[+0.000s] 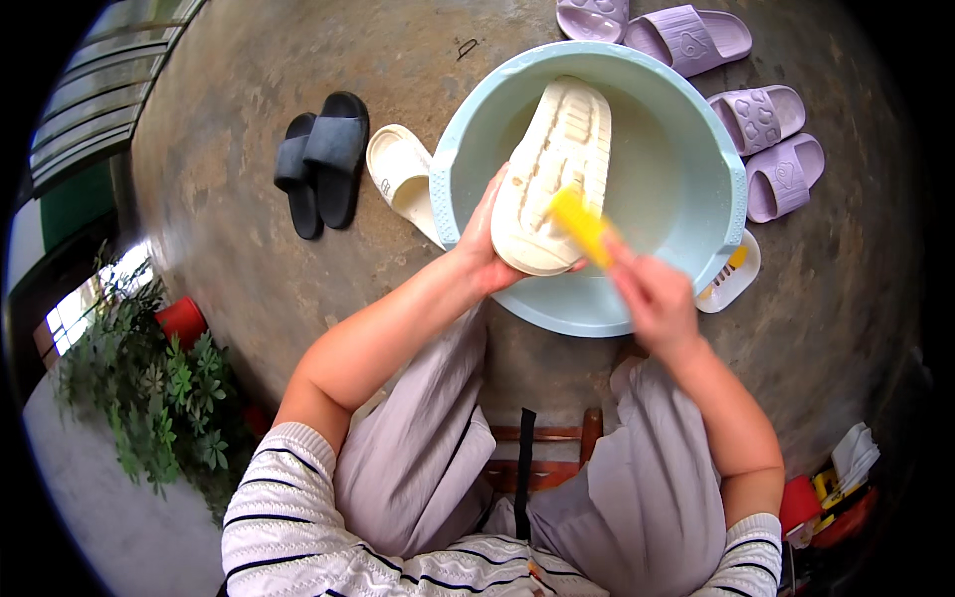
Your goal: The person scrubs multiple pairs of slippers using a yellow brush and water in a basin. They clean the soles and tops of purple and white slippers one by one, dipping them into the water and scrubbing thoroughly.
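Over a pale blue basin (587,318) of cloudy water, my left hand (484,239) grips a cream slide sandal (557,149) by its heel end. Its ridged sole faces up, with brownish dirt in the grooves. My right hand (652,298) is closed round a yellow scrubbing brush (579,224), smeared by motion, whose head lies over the sole's heel half. Whether the bristles touch the sole is hard to make out. Left of the basin lies another cream slide sandal (400,174), upright and partly hidden by the rim.
Dark slide sandals (333,159) lie on the concrete floor at the left. Several lilac slide sandals (686,42) line the basin's far right side. Right of the basin sits a white soap dish (734,279) with something yellow in it. A leafy plant (164,408) stands at lower left.
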`<state>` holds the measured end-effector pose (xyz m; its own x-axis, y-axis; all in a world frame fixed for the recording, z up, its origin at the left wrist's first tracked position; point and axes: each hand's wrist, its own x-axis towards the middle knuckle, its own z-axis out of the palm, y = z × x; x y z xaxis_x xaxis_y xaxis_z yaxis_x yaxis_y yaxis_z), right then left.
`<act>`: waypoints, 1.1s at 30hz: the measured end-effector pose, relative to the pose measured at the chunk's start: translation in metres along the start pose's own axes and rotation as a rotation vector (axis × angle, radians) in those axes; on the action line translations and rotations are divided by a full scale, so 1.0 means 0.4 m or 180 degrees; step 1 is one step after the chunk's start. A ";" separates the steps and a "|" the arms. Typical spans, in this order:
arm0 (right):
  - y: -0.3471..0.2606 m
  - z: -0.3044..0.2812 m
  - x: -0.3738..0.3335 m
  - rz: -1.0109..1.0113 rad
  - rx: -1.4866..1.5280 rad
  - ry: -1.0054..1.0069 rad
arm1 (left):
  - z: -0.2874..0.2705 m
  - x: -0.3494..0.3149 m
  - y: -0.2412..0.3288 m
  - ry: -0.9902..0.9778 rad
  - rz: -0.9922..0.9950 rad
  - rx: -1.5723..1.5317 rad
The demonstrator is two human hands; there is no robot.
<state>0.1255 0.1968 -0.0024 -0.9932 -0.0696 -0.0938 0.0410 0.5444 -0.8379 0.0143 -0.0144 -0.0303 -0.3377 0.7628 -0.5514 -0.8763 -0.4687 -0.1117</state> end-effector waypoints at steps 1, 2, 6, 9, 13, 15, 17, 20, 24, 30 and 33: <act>-0.042 0.018 -0.003 -0.0495 0.0159 0.0078 | -0.007 0.006 -0.002 0.0016 0.0083 0.0198; -0.048 0.018 -0.004 -0.0492 0.0072 -0.0002 | -0.013 0.008 -0.010 0.0036 0.0180 0.0390; 0.037 0.015 0.001 0.0254 -0.0064 0.0514 | 0.007 0.014 -0.054 0.0489 0.0343 0.0065; 0.037 0.019 -0.008 0.0340 -0.0105 0.0443 | 0.029 -0.008 -0.055 0.0650 0.0469 0.0490; 0.036 0.034 -0.018 0.0273 -0.0095 0.0349 | 0.025 -0.021 -0.056 0.1017 0.0507 0.0788; -0.016 0.035 -0.029 0.0131 0.0176 0.0073 | 0.003 -0.028 -0.038 0.0864 0.0514 0.0402; -0.024 0.030 -0.029 0.0092 0.0203 0.0075 | 0.008 -0.018 -0.049 0.0918 0.0580 0.0330; 0.025 0.012 -0.007 0.0470 -0.0007 0.0448 | 0.052 -0.012 -0.073 0.1201 0.0654 0.0518; -0.050 0.023 -0.049 0.0081 0.0183 -0.0167 | 0.015 -0.005 -0.070 0.1099 0.0601 0.0389; 0.013 0.021 -0.027 0.0279 0.0382 0.0361 | 0.003 -0.011 -0.069 0.1051 0.0607 0.0297; -0.005 0.036 -0.042 -0.0058 0.0254 0.0301 | -0.001 -0.016 -0.055 0.0617 0.0486 0.0227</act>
<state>0.1436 0.1847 -0.0070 -0.9995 0.0024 -0.0302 0.0277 0.4751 -0.8795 0.0357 -0.0092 -0.0246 -0.4019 0.5827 -0.7063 -0.8445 -0.5341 0.0400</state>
